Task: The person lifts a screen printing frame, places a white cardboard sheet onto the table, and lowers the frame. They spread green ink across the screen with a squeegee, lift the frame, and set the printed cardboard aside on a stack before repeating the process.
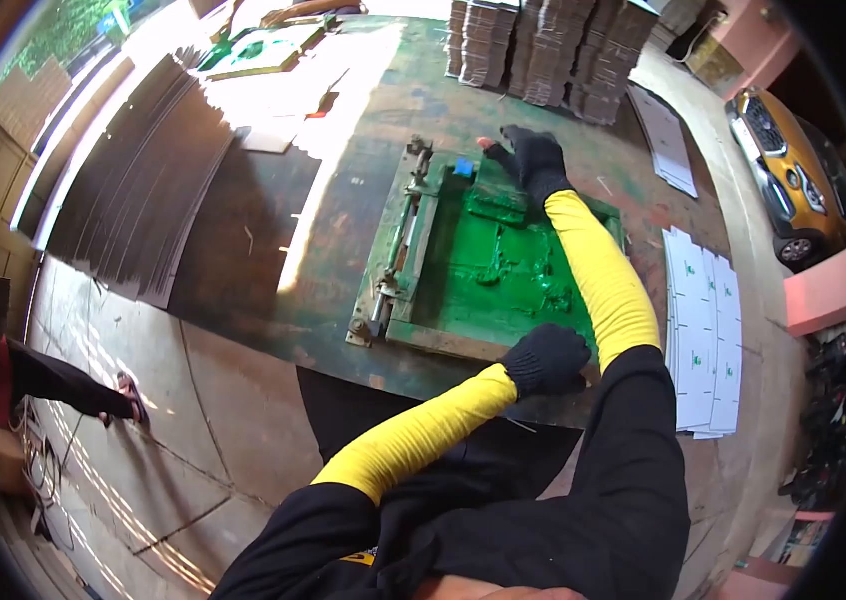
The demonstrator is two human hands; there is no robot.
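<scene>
A wooden screen-printing frame (463,345) lies on the table, its mesh (473,255) coated with green ink. Thick ink clumps dot the right and middle of the mesh. Near the far end rests a green-smeared block (496,207), perhaps a squeegee. My left hand (548,360), in a black glove, is at the near rail with its fingers curled around the edge. Above the far end is my right hand (535,160), also gloved, thumb and fingers apart, just beyond the block. A metal hinge bar (401,235) runs along the frame's left side.
Stacked cardboard (533,50) stands at the far edge. Printed white sheets (703,335) lie at right, with a pale sheet (661,140) farther back. Leaning brown boards (133,180) fill the left. Another green-inked frame (261,52) sits far left. A person's leg (68,380) shows at left.
</scene>
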